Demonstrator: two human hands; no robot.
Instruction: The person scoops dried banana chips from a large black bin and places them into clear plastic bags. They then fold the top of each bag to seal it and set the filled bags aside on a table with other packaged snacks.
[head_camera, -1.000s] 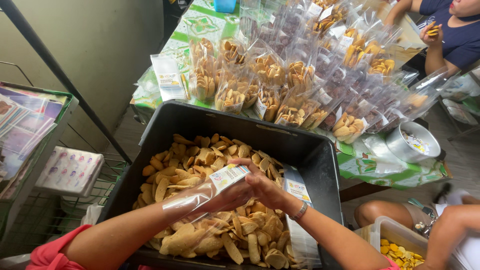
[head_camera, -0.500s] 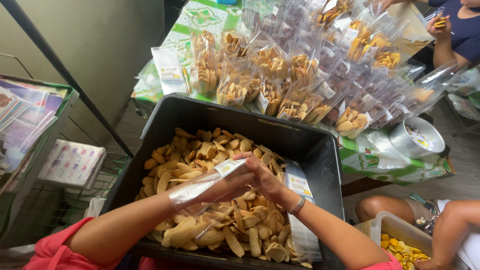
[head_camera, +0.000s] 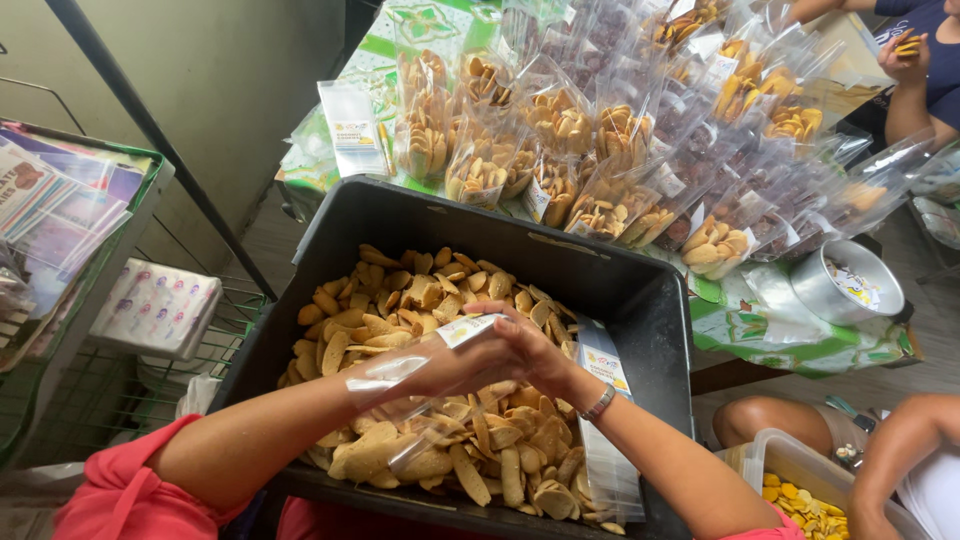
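Both hands meet over a black plastic tub (head_camera: 640, 300) of pale oblong crackers (head_camera: 400, 300). Left hand (head_camera: 455, 362) and right hand (head_camera: 535, 350) each close their fingers on a clear plastic pouch (head_camera: 400, 368), held just above the crackers.

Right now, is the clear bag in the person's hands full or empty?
Empty, it seems: the clear bag lies flat between left hand and right hand, crackers showing through from the black bin below.

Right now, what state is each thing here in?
Clear pouch: empty, held by both hands over the bin.
Left hand: gripping the pouch.
Right hand: pinching the pouch's mouth.
Black bin: open, partly filled with crackers.
Packed bags: filled, standing on the table.
Metal bowl: nearly empty.
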